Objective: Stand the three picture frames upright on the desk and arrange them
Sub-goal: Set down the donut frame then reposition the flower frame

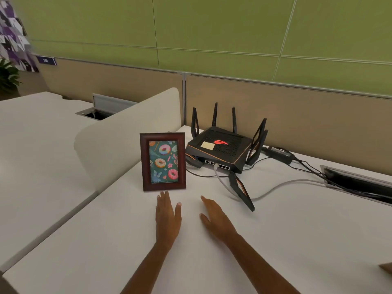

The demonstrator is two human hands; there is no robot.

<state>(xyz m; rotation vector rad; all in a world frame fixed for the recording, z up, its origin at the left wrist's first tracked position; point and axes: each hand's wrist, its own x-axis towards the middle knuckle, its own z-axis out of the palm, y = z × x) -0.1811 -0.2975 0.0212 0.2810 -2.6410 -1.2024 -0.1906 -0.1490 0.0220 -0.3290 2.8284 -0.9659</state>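
Hands lie flat and empty at the lower centre of the frame, both palm-down over the white bench (297, 240). The left hand (167, 217) has its fingers (164, 197) stretched forward and released, their tips just short of the foot of a picture frame (163, 161), not touching it. The right hand (216, 219), a little to the right, also has its fingers spread loose and holds nothing; it points up and to the left.

The picture frame stands upright at the centre of the view, in portrait orientation, facing the camera. Its moulding is dark reddish-brown wood, and the print inside shows doughnuts, a butterfly and small flowers on a teal ground. Only this one frame can be made out clearly; a brown corner (386, 270) shows at the lower right edge, too cropped to identify.

Just right of the frame, in the centre right of the picture, sits a black router (220, 150) with several upright antennas, a red glowing mark on top and a pale sticky note (207, 145) beside that mark. One antenna lies folded down onto the bench in front of it. A grey cable (275, 186) and thinner black ones run from the router towards a cable slot (358, 183) at the right edge.

Left of the frame a cream curved divider (118, 136) separates this bench from the neighbouring one. Beige partition panels and a green wall fill the upper part of the view.
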